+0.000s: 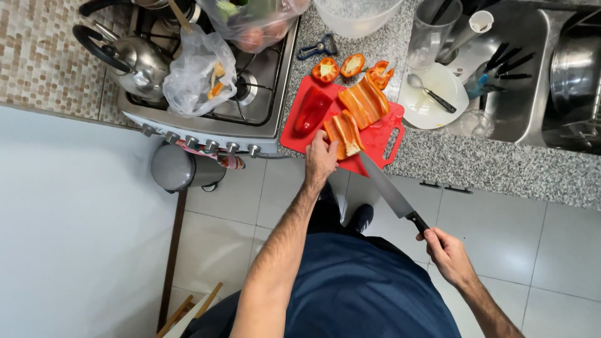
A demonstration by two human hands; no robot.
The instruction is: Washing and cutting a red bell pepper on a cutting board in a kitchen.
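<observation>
Head view: my left hand (320, 159) presses fingertips down on an orange pepper piece (344, 133) at the near edge of the red cutting board (387, 134). My right hand (448, 255) is clenched around the knife (388, 189) handle, blade tip touching that piece.

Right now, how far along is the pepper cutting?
Done: orange pepper slabs and trimmed ends lie cut. In hand: the left hand steadies an orange piece, and the right hand brings the knife. Left: the red pepper piece on the board.
</observation>
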